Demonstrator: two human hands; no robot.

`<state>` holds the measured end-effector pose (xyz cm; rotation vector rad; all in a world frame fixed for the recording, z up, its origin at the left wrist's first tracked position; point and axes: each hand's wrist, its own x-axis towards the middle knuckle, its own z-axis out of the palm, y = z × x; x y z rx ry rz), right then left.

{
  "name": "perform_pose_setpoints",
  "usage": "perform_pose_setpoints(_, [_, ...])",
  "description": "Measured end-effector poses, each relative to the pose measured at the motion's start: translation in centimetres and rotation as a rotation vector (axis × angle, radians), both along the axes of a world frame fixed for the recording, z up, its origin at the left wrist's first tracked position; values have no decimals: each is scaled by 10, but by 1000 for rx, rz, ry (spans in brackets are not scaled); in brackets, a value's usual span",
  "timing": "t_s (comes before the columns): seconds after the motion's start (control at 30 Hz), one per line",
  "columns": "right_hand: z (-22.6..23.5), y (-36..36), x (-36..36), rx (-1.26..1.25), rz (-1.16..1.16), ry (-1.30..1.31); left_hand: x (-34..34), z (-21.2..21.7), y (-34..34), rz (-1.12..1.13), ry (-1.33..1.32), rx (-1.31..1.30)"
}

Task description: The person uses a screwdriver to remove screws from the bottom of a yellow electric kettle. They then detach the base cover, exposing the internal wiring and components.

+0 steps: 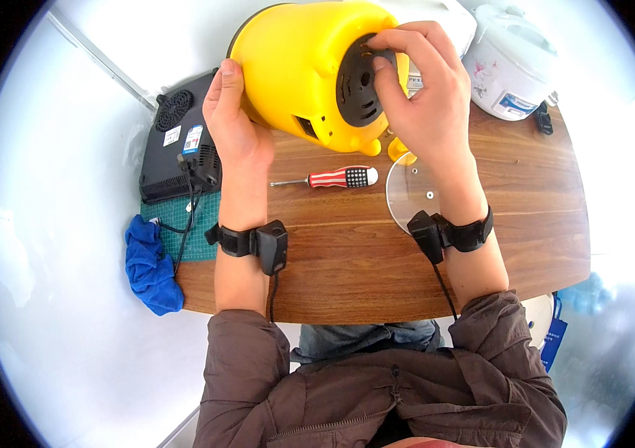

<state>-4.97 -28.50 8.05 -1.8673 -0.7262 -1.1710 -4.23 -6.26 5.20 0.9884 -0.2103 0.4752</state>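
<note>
A yellow, rounded electric pot (pixel 287 63) is tipped on its side at the far part of the table, its vented black base plate (pixel 349 93) turned toward the right. My left hand (pixel 239 123) grips the pot by its left side, thumb up near the dark rim. Over the base plate, my right hand (pixel 433 93) has its thumb and index finger bent close together at the vents; anything between them is too small to make out. A screwdriver (pixel 336 178) with a striped, starred handle lies below the pot. Partly behind my right forearm is a clear glass lid (pixel 405 190).
On the left, a black upturned appliance (pixel 172 160) with a fan grille and cord rests partly on a green cutting mat (pixel 183 245). A blue cloth (pixel 152 269) hangs over the table edge. A white rice cooker (pixel 508 56) stands at the back right. Cables trail from both wrist straps.
</note>
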Motion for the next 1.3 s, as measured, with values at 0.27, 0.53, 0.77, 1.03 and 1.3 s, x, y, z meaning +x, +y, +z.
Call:
perform_pose_setpoints(0.27, [5, -5, -2, -38, 3, 18, 0, -5, -1, 50, 43, 61])
perform_pose_setpoints(0.53, [1, -9, 3, -60, -23, 28, 3, -12, -12, 56, 177, -50])
perform_pose_setpoints(0.77, [-1, -19, 6, -94, 48, 147, 4, -12, -13, 97, 188, -3])
perform_pose_setpoints(1.03, [7, -31, 3, -209, 178, 288, 6, -17, -11, 76, 206, 67])
perform_pose_setpoints(1.3, [-9, -49, 23, 52, 555, 416, 16, -20, 10, -38, 216, -9])
